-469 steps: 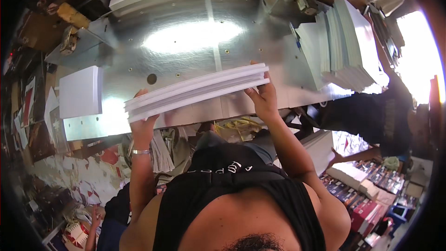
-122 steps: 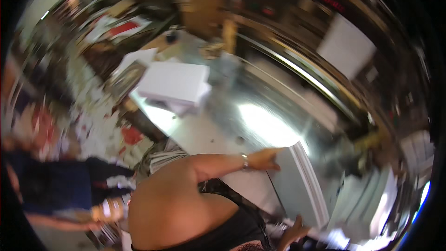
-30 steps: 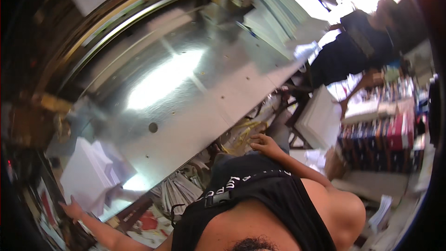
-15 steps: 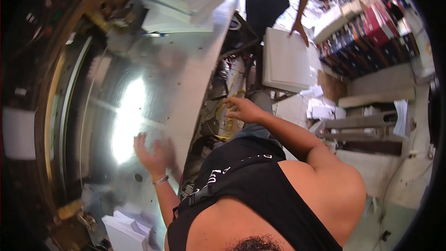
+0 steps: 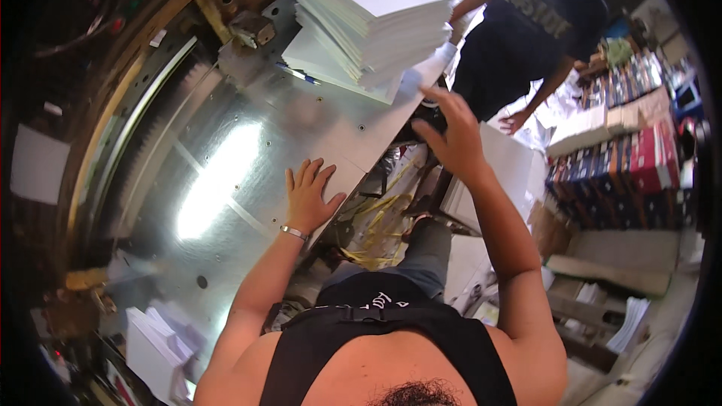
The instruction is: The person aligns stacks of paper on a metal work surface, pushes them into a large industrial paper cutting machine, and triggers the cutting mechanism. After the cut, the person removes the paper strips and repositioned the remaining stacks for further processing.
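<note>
My left hand (image 5: 310, 197) lies on the shiny metal table (image 5: 226, 256) near its right edge, fingers spread, holding nothing. Raised beyond that edge, my right hand (image 5: 455, 139) has its thumb and fingers apart with nothing between them. It is nearest to a tall, uneven stack of white paper (image 5: 368, 11) at the far end of the table, and a gap seems to separate them. A blue pen (image 5: 297, 73) rests beside the foot of that stack.
Another person in a dark shirt (image 5: 538, 19) stands past the tall stack. Large white sheets (image 5: 500, 173) are piled beside them. Dark-blue and red bundles (image 5: 609, 173) line the right side. A smaller paper stack (image 5: 150, 357) sits at the table's near left.
My right hand has risen and reached forward toward the tall stack. My left hand has moved right and now lies on the table. The view has turned, shifting the scene.
</note>
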